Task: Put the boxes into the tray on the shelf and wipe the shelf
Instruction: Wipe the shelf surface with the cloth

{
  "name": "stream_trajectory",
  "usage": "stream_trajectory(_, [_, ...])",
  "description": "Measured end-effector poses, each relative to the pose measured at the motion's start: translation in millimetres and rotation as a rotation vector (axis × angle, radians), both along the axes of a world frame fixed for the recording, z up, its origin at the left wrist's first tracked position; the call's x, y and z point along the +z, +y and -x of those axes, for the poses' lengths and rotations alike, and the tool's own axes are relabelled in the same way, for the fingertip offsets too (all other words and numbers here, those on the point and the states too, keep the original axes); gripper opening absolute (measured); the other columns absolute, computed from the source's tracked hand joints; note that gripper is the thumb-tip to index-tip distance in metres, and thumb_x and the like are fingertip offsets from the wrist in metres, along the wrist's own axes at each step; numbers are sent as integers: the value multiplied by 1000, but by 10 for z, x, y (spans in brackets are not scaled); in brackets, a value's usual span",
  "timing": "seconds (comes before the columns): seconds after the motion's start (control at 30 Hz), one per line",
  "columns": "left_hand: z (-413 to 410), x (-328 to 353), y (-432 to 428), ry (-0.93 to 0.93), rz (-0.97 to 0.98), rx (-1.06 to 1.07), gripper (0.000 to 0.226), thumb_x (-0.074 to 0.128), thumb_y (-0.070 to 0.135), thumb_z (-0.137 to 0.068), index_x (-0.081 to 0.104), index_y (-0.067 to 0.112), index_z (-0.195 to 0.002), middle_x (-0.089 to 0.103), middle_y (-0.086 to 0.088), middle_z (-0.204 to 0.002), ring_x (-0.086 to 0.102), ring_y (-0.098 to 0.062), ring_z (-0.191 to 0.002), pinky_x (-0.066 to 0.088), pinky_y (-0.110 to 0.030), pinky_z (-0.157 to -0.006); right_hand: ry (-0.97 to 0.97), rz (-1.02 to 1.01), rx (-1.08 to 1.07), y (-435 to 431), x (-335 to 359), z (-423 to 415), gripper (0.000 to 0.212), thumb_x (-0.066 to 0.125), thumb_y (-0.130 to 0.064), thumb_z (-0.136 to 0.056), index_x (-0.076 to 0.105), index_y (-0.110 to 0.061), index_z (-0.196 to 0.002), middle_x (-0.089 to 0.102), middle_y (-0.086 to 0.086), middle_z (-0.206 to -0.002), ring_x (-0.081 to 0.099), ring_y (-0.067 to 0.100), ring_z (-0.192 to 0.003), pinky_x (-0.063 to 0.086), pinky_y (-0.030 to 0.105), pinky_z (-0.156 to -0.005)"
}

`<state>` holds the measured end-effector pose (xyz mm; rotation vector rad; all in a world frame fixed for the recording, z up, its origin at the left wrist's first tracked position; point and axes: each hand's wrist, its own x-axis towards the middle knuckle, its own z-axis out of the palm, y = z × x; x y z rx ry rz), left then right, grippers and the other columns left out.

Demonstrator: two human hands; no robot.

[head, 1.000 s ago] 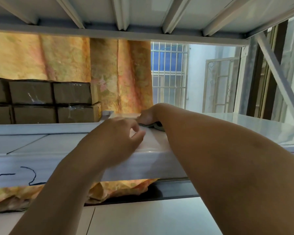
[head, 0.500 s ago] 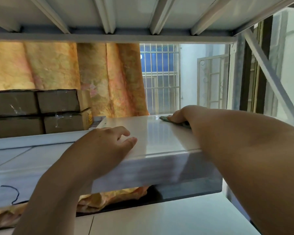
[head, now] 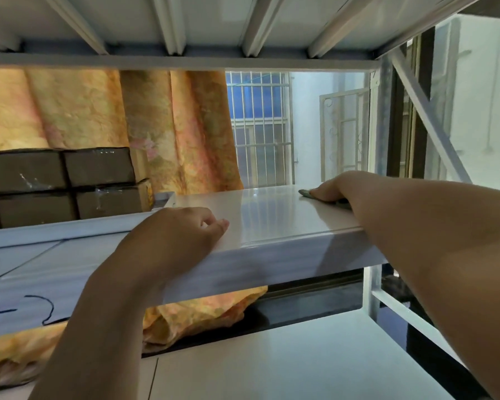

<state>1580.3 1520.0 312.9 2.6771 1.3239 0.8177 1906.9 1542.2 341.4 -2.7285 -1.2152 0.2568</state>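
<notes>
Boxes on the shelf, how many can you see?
4 boxes, stacked at left: upper left, upper right, lower left, lower right. More may be cut off past the frame edge.

A glossy white metal shelf [head: 272,217] is seen from just below its front edge. At its left a white tray [head: 70,228] is set, in which brown taped boxes [head: 98,168] are stacked two high. Toward the right rear a grey-green cloth [head: 304,193] is pressed flat beneath the right hand [head: 329,187], and the front lip is rested on by the left hand [head: 182,235].
</notes>
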Motion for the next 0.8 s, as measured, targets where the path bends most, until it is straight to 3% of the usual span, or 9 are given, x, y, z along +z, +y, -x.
stream_trajectory(0.07, [2, -6, -11, -8, 3, -7, 33, 36, 49, -94, 63, 30, -99, 57, 1, -94, 51, -16, -89, 33, -29, -63, 73, 1, -43, -210, 32, 126, 104, 32, -85, -71, 35, -11, -144, 46, 13, -137, 50, 34, -118, 32, 45, -109])
stream_trajectory(0.2, [11, -13, 8, 12, -6, -13, 35, 34, 47, -96, 63, 27, -95, 58, 1, -93, 52, -17, -90, 35, -30, -67, 92, -18, -96, -621, 30, 383, 80, 26, -62, -94, 26, -3, -148, 35, 16, -149, 40, 30, -132, 25, 36, -110])
stream_trajectory(0.3, [13, -29, 49, 41, -18, -11, 35, 33, 48, -95, 62, 29, -95, 60, 0, -96, 53, -18, -92, 36, -31, -71, 66, -32, -114, -761, 35, 439, 76, 26, -60, -96, 26, -5, -149, 38, 16, -147, 46, 28, -123, 28, 34, -106])
stream_trajectory(0.47, [4, -29, 96, 52, -33, -8, 39, 33, 50, -94, 56, 26, -74, 57, 4, -77, 52, -16, -78, 33, -30, -62, -5, -39, -91, -849, 12, 420, 72, 18, -57, -98, 25, -8, -149, 24, 14, -156, 25, 28, -143, 12, 37, -116])
stream_trajectory(0.63, [0, -26, 71, 31, -35, 3, 42, 35, 50, -94, 65, 23, -85, 60, 2, -80, 51, -14, -75, 36, -30, -65, -21, -36, -60, -966, 15, 482, 77, 22, -63, -94, 29, -8, -147, 30, 13, -154, 29, 29, -141, 14, 39, -115])
stream_trajectory(0.8, [-20, 5, 40, 66, -23, 0, 44, 35, 47, -96, 62, 17, -77, 57, -2, -75, 51, -17, -73, 33, -30, -60, -11, -78, -10, -1046, -10, 700, 73, 26, -61, -94, 33, -11, -146, 35, 12, -151, 37, 28, -135, 23, 39, -109])
